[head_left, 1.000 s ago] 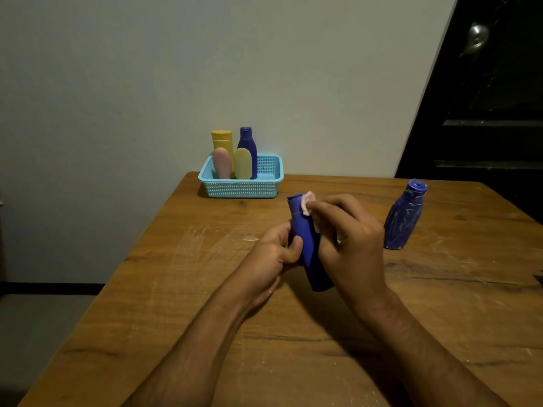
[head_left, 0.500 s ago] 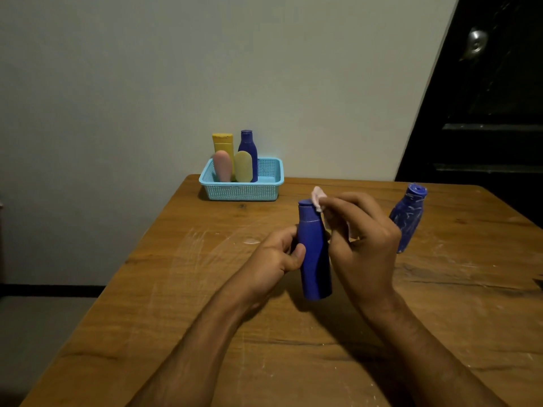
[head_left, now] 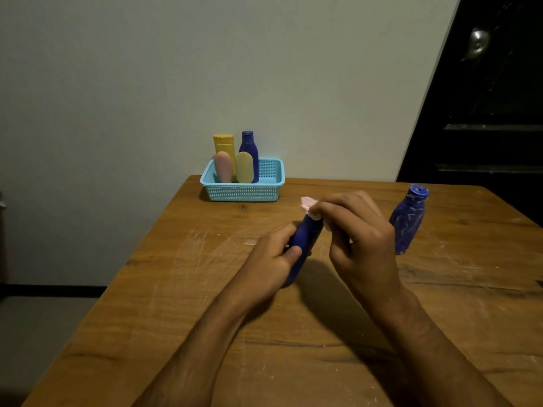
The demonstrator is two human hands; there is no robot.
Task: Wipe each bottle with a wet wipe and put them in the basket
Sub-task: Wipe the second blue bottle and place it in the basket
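No label reads. Left grip (head_left: 271,259) clasps one blue bottle (head_left: 302,245) above the surface (head_left: 176,289); right grip (head_left: 357,230) pinches the wipe (head_left: 308,203) on its top. Four bottles fill the basket (head_left: 244,192); a sixth (head_left: 407,220) stands right.

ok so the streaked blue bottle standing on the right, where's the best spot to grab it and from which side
Probably wrap the streaked blue bottle around its wide body below the narrow neck, coming from the near right side. It stands upright and slightly tilted on the table with open space around it, and the right hand is closest.
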